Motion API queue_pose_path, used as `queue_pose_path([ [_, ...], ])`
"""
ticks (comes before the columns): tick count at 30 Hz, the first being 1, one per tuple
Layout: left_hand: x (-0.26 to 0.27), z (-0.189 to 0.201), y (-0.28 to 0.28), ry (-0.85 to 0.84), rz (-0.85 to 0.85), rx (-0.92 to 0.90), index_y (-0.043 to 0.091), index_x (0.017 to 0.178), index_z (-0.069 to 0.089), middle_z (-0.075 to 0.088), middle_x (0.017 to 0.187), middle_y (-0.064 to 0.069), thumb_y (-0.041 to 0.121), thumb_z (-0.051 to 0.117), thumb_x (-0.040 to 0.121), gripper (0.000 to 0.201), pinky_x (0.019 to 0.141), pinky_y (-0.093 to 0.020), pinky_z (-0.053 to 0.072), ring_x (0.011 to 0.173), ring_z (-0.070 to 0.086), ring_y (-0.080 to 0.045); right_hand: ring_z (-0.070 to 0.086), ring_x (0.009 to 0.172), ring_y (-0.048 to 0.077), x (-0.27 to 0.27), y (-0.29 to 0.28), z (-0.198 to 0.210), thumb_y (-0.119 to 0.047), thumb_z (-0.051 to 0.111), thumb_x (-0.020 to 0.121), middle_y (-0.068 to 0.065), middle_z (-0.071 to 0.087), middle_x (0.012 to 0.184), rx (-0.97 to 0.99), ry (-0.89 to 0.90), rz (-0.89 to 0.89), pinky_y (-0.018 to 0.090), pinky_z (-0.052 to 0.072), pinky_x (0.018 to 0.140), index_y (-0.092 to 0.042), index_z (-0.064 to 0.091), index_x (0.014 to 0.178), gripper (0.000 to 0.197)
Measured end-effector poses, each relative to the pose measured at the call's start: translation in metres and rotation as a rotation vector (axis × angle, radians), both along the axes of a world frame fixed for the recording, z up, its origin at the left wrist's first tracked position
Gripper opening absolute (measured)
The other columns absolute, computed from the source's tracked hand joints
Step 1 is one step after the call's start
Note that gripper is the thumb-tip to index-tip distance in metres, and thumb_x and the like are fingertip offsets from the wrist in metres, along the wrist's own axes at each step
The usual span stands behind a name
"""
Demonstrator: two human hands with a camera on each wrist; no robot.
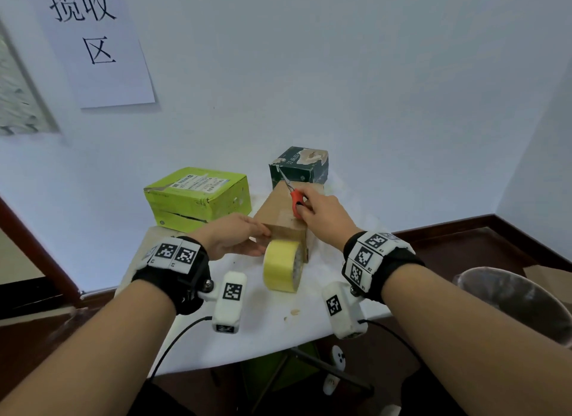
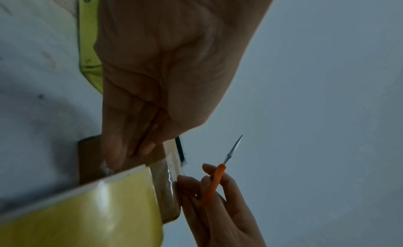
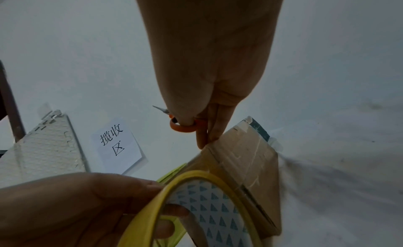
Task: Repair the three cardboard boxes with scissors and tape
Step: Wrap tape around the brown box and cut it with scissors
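Centre of the head view: brown cardboard box (image 1: pixel 280 212) on the white surface (image 1: pixel 263 316), a strip of clear tape running over its top and near end. Yellow tape roll (image 1: pixel 282 270) upright against that near end. Left hand (image 1: pixel 230 237), fingers straight and together, pressed flat on the box's left side by the roll. Right hand (image 1: pixel 322 212) on the box top, thumb through a loop of the orange-handled scissors (image 1: pixel 295 200), fingertips pressing the tape, blades closed and pointing toward the upper left. Lime-green box (image 1: pixel 198 195) left of centre. Dark green box (image 1: pixel 298 166) behind the brown one. Paper sign (image 1: pixel 93 41) on the wall, upper left.
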State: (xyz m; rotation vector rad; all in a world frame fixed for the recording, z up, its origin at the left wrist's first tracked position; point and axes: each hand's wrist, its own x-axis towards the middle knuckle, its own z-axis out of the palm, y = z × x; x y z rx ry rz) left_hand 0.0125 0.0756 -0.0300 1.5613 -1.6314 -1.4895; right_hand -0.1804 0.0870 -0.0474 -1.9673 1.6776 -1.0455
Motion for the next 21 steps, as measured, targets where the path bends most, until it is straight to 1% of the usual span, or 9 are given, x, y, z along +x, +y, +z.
queue_pose_path([
  [2,-0.008,-0.003,0.003,0.036,0.007,0.043,0.002,0.101,0.062,0.063,0.093,-0.010,0.013,0.050,0.099,0.017,0.075,-0.027,0.058,0.069,0.064,-0.016,0.057,0.097,0.025,-0.001,0.000,-0.002,-0.019,0.049,0.095,0.010,0.062,0.110,0.020,-0.015,-0.002,0.029,0.043,0.079,-0.021,0.051,0.127,0.031],
  [4,-0.015,-0.007,0.009,0.075,-0.045,0.113,0.009,0.103,0.063,0.067,0.091,-0.003,0.020,0.053,0.098,0.015,0.076,-0.025,0.057,0.074,0.065,-0.012,0.058,0.098,0.027,0.000,0.000,-0.005,-0.021,0.047,0.096,0.009,0.065,0.107,0.039,-0.025,-0.018,0.032,0.045,0.082,-0.023,0.048,0.129,0.033],
  [6,-0.020,-0.010,0.013,0.128,-0.081,0.164,0.013,0.104,0.064,0.072,0.091,0.002,0.018,0.057,0.096,0.012,0.076,-0.022,0.057,0.077,0.068,-0.008,0.060,0.099,0.027,0.000,-0.001,-0.007,-0.023,0.046,0.097,0.009,0.066,0.106,0.047,-0.033,-0.031,0.035,0.047,0.085,-0.025,0.046,0.130,0.034],
  [8,-0.019,-0.011,0.014,0.154,-0.077,0.196,0.010,0.101,0.064,0.073,0.090,0.001,0.014,0.059,0.094,0.009,0.074,-0.020,0.057,0.077,0.069,-0.007,0.059,0.098,0.029,0.000,-0.003,-0.008,-0.024,0.046,0.096,0.009,0.064,0.108,0.059,-0.001,-0.041,0.031,0.044,0.080,-0.026,0.046,0.130,0.034],
  [10,-0.015,-0.010,0.014,0.172,-0.060,0.225,0.007,0.099,0.063,0.073,0.085,0.000,0.013,0.060,0.093,0.009,0.067,-0.020,0.058,0.072,0.070,-0.007,0.058,0.096,0.030,0.000,-0.004,-0.009,-0.023,0.047,0.095,0.011,0.062,0.110,0.056,0.027,-0.046,0.027,0.037,0.074,-0.026,0.048,0.128,0.033],
  [13,-0.013,-0.009,0.015,0.191,-0.043,0.246,0.008,0.108,0.063,0.072,0.086,-0.001,0.014,0.062,0.091,0.018,0.060,-0.019,0.057,0.067,0.069,-0.008,0.058,0.096,0.029,0.001,-0.003,-0.007,-0.022,0.047,0.097,0.010,0.062,0.109,0.051,0.040,-0.050,0.024,0.033,0.073,-0.025,0.049,0.128,0.032],
  [15,-0.014,-0.008,0.015,0.193,-0.055,0.260,0.007,0.110,0.065,0.073,0.084,-0.002,0.015,0.062,0.092,0.021,0.060,-0.020,0.058,0.066,0.069,-0.008,0.058,0.096,0.028,0.003,-0.003,-0.006,-0.022,0.047,0.097,0.011,0.061,0.112,0.052,0.054,-0.058,0.023,0.033,0.073,-0.024,0.048,0.130,0.033],
  [17,-0.015,-0.006,0.015,0.205,-0.055,0.297,0.005,0.107,0.067,0.073,0.083,-0.005,0.016,0.062,0.091,0.020,0.061,-0.022,0.058,0.066,0.070,-0.011,0.059,0.097,0.031,0.003,-0.003,-0.004,-0.022,0.046,0.097,0.013,0.058,0.117,0.050,0.070,-0.060,0.025,0.034,0.073,-0.024,0.048,0.129,0.032],
  [21,-0.016,-0.005,0.015,0.230,-0.044,0.331,0.003,0.104,0.067,0.074,0.085,-0.009,0.012,0.064,0.089,0.018,0.058,-0.025,0.059,0.066,0.071,-0.015,0.059,0.094,0.031,0.004,-0.003,-0.005,-0.022,0.046,0.098,0.014,0.058,0.116,0.048,0.096,-0.058,0.026,0.035,0.072,-0.024,0.047,0.127,0.030],
])
